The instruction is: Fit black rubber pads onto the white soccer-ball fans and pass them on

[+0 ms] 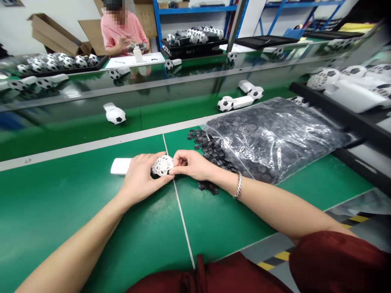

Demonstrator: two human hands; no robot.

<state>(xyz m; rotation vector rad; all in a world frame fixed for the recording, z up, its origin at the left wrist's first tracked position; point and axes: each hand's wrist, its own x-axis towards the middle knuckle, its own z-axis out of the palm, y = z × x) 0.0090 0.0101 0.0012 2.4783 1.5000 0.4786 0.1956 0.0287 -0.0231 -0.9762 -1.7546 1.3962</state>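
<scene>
My left hand (141, 177) is closed around a small white hand-held fan with a football-patterned head (163, 165); its white handle (121, 166) sticks out to the left on the green table. My right hand (192, 163) pinches at the right side of the fan head, fingers pressed together; what is between them is too small to name. A pile of small black hexagon pieces (210, 148) lies just right of my right hand, spilling from a clear plastic bag (275, 136) full of them.
A green conveyor belt (76, 126) beyond the table carries finished football fans (115, 115) (233, 103). A person in a pink shirt (122, 32) works across it. Black trays of fans (195, 40) stand behind, and a black rack (351, 93) is at right.
</scene>
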